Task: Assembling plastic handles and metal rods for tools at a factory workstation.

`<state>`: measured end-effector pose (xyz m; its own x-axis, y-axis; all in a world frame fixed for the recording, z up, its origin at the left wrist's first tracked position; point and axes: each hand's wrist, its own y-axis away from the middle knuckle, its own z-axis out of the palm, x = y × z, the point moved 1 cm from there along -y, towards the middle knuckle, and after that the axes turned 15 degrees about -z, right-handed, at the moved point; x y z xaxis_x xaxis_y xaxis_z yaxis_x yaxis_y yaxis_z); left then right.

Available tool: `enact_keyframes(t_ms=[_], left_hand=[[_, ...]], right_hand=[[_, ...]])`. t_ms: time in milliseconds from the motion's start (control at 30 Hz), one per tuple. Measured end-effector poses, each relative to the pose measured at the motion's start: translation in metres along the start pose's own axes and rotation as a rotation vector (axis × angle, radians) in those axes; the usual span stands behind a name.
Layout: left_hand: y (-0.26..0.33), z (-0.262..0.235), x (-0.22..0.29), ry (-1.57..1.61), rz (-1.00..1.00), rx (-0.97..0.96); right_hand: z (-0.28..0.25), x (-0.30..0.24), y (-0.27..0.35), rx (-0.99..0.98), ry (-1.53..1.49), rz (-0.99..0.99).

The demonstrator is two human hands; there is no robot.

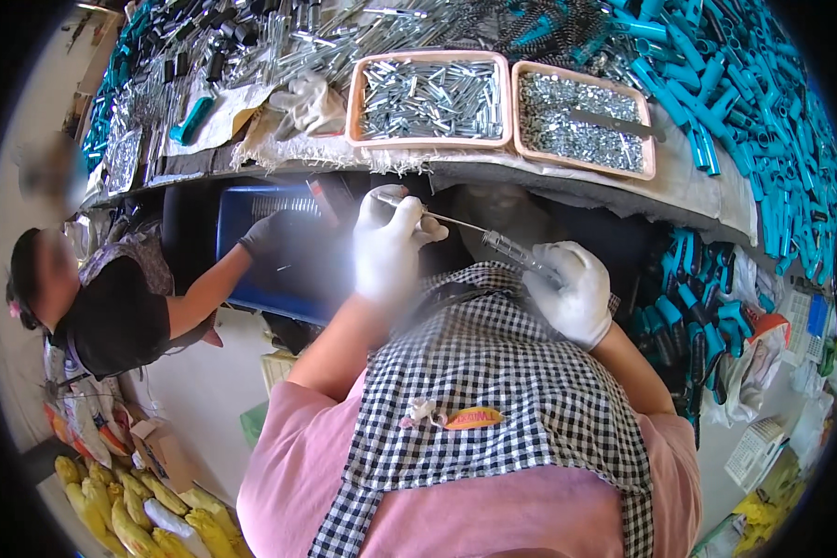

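Workshop table (716,200), cloth-covered, runs across the far side, loaded with metal parts and teal handles (707,102). Two pale trays at its near edge: left tray (428,142) full of short metal pins, right tray (581,165) full of small bright pieces, flat metal strip lying across it. Co-worker (116,302) at left, one dark-gloved hand over a blue bin (229,221).

Both own hands white-gloved, in the air on the near side of the table, above the checked apron (493,381). Thin metal rod (456,222) slants from far left to near right, about in line with a coiled metal piece (510,249). Left hand (388,244) on the rod's far-left end, fingers pinched narrow. Right hand (572,293) nearer the coil, fingers closed around its near-right end. Coil's far-left end sticks out of that grip toward the left fingers; rod seems to run into it, join too small to confirm.
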<state>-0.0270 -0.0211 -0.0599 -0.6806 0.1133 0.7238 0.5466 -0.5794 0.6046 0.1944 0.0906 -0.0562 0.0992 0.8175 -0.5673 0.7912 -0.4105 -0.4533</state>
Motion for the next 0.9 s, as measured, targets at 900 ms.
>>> enact_keyframes(t_ms=[900], left_hand=[[0.001, 0.029, 0.002, -0.110, -0.337, -0.381]], right_hand=[[-0.025, 0.017, 0.011, 0.136, -0.166, -0.024]])
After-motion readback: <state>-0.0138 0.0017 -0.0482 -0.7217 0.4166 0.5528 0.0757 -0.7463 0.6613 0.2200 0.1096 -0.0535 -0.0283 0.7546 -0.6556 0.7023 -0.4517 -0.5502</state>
